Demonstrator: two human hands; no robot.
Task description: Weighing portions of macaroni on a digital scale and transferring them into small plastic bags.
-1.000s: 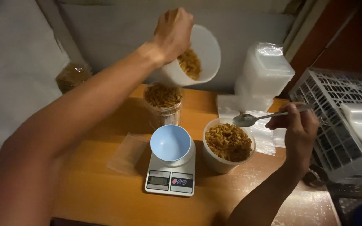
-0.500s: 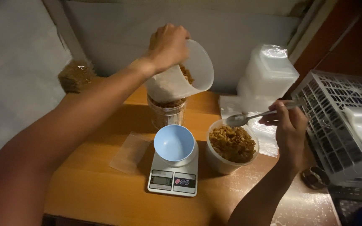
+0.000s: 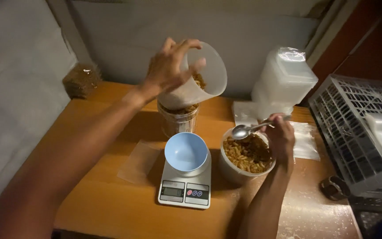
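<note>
The wooden table (image 3: 107, 199) carries a kitchen scale (image 3: 185, 188), 1 plastic sheet (image 3: 139, 161) and 2 tubs (image 3: 244, 170)

Left hand (image 3: 166, 71) tilts tub (image 3: 197, 82), seemingly over jar (image 3: 178, 119).

- The left hand (image 3: 169, 71) is bare: no glove, no ring that shows, and nothing worn at the wrist.
- The left forearm is uncovered along its whole visible length, from the wrist down to the lower left corner of the view; no sleeve edge shows.
- The right hand (image 3: 281, 139) is bare too, without glove or ring.
- The right forearm is unsleeved down to the bottom edge, with no watch or band.
</note>
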